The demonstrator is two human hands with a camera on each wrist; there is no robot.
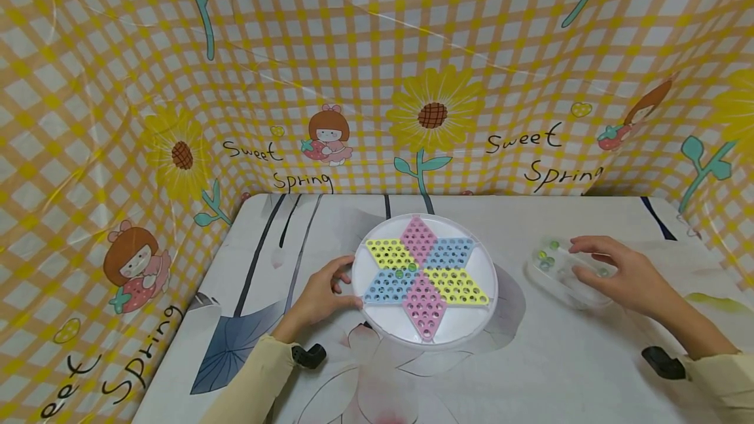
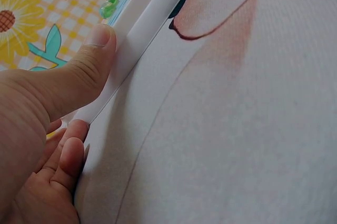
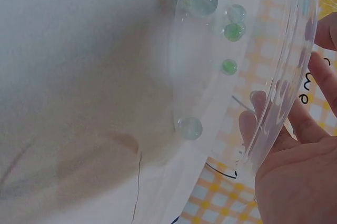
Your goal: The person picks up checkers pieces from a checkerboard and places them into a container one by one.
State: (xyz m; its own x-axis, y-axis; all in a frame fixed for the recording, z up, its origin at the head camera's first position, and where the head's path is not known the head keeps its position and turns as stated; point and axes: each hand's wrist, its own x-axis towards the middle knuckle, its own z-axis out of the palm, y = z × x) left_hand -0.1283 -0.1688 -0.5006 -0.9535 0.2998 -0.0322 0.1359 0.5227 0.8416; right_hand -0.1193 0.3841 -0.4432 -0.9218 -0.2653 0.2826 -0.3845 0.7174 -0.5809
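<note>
A round white Chinese checkers board (image 1: 459, 320), with a pink, yellow and blue star of holes, lies on the table. Two green marbles (image 1: 412, 267) sit near the star's centre. My left hand (image 1: 323, 294) holds the board's left edge; in the left wrist view its thumb (image 2: 89, 61) presses the white rim while the other fingers curl below. At the right, my right hand (image 1: 618, 273) is over a clear plastic container (image 1: 548, 285), fingers apart and bent over its rim. Several clear and green marbles (image 3: 229, 67) lie inside the container, seen through its wall.
The table (image 1: 530, 385) wears a white cover printed with flowers and dark stems. Behind it and at the sides hangs a yellow checked cloth (image 1: 365, 31) with sunflowers. Black straps or devices (image 1: 309, 355) sit at both wrists.
</note>
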